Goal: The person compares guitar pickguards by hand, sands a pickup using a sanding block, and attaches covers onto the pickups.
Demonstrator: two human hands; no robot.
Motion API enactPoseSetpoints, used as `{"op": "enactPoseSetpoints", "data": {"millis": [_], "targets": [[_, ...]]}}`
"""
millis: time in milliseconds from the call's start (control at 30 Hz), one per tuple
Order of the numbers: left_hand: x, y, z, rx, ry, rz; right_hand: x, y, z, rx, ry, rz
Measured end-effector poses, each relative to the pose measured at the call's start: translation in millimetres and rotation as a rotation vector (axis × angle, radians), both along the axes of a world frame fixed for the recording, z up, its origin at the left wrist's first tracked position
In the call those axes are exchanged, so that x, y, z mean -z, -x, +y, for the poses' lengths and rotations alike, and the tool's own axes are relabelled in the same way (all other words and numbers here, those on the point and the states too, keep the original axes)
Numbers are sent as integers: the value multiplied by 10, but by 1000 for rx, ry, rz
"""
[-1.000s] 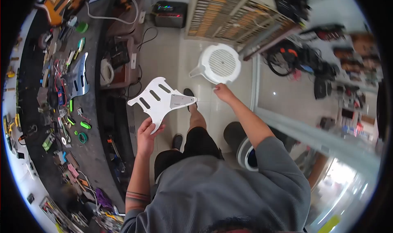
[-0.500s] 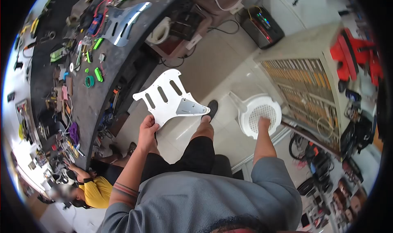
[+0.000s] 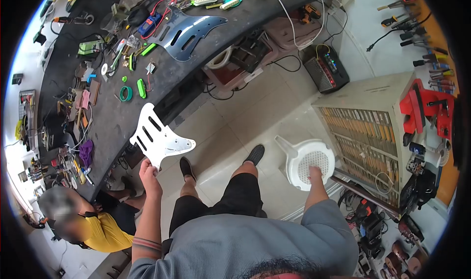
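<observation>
Holds a flat white guitar pickguard [image 3: 158, 138] in the left hand [image 3: 150, 179], pinched between thumb and fingers at its narrow lower end, with three long slots and a dull silver-grey patch showing on its face. Has it up in the air over the pale tiled floor [image 3: 221, 132], just beside the edge of a long dark surface [image 3: 112, 113] as seen from above. Touches with the right hand [image 3: 316, 174] the perforated seat of a round white plastic stool [image 3: 296, 170], well apart from the pickguard; cannot tell from here how far the fingers close, or whether gripping or merely resting there. Stands in dark shoes [image 3: 254, 155] between the surface and the stool. Has on the surface, beyond the white pickguard, a glossy blue-grey slotted pickguard [image 3: 207, 27] lying flat, near a blue device with red wires [image 3: 148, 26], and closer in, a bright green oblong piece [image 3: 142, 88] beside a teal ring [image 3: 125, 93]. Faces, past the stool, a beige cabinet with rows of narrow drawers [image 3: 365, 89], near a black box with small coloured lights [image 3: 324, 73]. Has at the lower left, beside the surface, a person in a yellow top [image 3: 109, 232]
</observation>
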State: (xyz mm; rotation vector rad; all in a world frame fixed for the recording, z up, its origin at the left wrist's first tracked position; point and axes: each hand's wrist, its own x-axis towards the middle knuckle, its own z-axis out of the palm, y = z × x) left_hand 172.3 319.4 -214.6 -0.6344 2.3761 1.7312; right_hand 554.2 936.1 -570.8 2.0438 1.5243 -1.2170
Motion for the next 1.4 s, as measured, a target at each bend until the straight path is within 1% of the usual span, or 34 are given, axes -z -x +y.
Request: {"op": "enactPoseSetpoints", "data": {"millis": [33,67,133,200,267,433,500,600,700,800,833,867,900,967,1000,1033,1067,1133,1167,1267,1333,1400], "targets": [[-14,-32,-79,-9,11,1,387,-58,-37,-90,-44,84],[-13,-53,-155,-15,7,4,559,-89,-37,-178,-92,171],[-25,-107,-285,-27,-4,15,388,427,-179,-812,-277,-102],[-48,-145,-409,-59,-9,23,-237,1063,-494,-821,-192,-172],[-139,-101,-539,-75,-24,37,-528,1458,-848,-720,-218,-132],[-445,73,-982,-84,-101,78,-1109,2057,-1821,-525,-271,-13],[-426,173,-1365,-93,-55,119,-1281,2234,-2254,-489,-248,19],[-373,425,-1970,-101,-28,177,-1377,2474,-2954,-506,-229,88],[-333,654,-2557,-88,34,170,-1184,2670,-3715,-566,-257,128],[-64,880,-3090,-77,69,175,-1111,2941,-4537,-584,-280,134],[-4,947,-3183,-62,100,189,-1011,3024,-4766,-553,-237,118],[41,1033,-3260,-49,129,206,-991,3130,-4994,-586,-225,92],[88,1088,-3386,-25,229,146,-1006,3251,-5219,-616,-218,68],[103,1211,-3473,-21,282,138,-968,3447,-5589,-696,-209,28],[124,1256,-3508,-15,308,132,-897,3504,-5750,-713,-190,26],[158,1289,-3546,12,399,135,-754,3537,-5885,-730,-172,24],[188,1308,-3561,16,405,135,-619,3574,-6004,-750,-155,23],[118,1382,-3565,35,415,134,-554,3612,-6257,-798,-156,32],[131,1440,-3647,129,361,137,-545,3662,-6381,-800,-137,31],[124,1467,-3681,302,510,284,-382,3710,-6669,-827,-166,18],[169,1455,-3762,380,577,315,-148,3592,-6797,-813,-189,5],[123,1477,-3812,432,618,316,-100,3558,-6878,-784,-99,62]]}}
